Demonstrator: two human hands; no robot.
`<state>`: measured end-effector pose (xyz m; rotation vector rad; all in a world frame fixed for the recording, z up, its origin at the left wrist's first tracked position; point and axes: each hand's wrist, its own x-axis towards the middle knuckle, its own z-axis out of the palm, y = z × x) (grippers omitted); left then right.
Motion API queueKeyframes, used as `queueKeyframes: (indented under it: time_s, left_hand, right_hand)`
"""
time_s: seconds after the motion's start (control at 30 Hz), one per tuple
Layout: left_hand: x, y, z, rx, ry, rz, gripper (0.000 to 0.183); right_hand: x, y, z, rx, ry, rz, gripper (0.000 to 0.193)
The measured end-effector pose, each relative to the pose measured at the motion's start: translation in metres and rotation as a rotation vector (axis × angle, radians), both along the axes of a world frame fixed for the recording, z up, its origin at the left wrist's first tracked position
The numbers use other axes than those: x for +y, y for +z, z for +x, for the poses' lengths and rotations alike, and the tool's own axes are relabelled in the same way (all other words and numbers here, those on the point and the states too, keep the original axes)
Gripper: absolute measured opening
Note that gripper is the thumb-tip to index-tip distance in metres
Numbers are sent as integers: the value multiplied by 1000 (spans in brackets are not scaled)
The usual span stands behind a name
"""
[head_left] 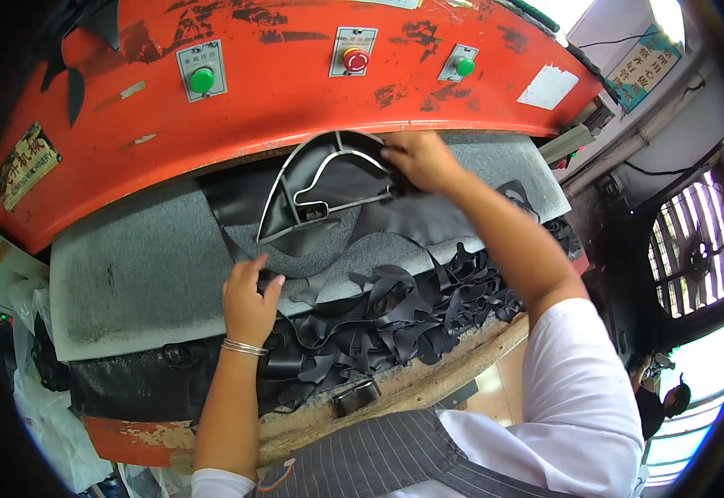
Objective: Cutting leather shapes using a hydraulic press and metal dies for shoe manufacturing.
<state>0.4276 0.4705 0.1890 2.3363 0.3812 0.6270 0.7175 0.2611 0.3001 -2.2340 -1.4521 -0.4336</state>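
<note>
Right hand (430, 163): grips the arched silver metal die (353, 202) over the flat black leather sheet (424, 219).
Left hand (250, 295): half-curled near its edge; grip unclear.
Sheet: apparently partly cut, some left.

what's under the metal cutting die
Black sheet material shows through and around the metal cutting die, with the grey cutting board below the sheet. Whatever lies directly beneath the die's metal is covered.

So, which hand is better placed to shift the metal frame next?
Probably the right hand: it appears to hold the metal frame at its right end. The left hand is below its left end, seemingly apart from it.
</note>
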Motion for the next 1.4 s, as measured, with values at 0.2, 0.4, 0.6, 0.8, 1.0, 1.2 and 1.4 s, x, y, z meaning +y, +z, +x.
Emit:
queueKeyframes:
  time_s: [0.2,0.4,0.6,0.8,1.0,1.2,1.4]
  left_hand:
    - [15,-1,42,23,43,79,42]
    - [24,-9,67,13,24,124,31]
    - [29,-8,80,-6,34,185,29]
    - [25,0,85,45,91,94,18]
    - [24,1,86,36,74,137,15]
    - [20,1,88,50,84,157,17]
    - [21,-1,92,43,76,122,17]
  right_hand:
    - [-17,-73,12,464,-254,-3,22]
    - [-12,-93,25,528,-236,-15,24]
    - [-35,-81,19,562,-176,-14,42]
    - [-72,-112,8,353,-63,-119,75]
    - [-67,-105,8,428,-96,-62,67]
    - [-70,-104,12,402,-115,-79,63]
    - [-69,-102,17,401,-90,-36,64]
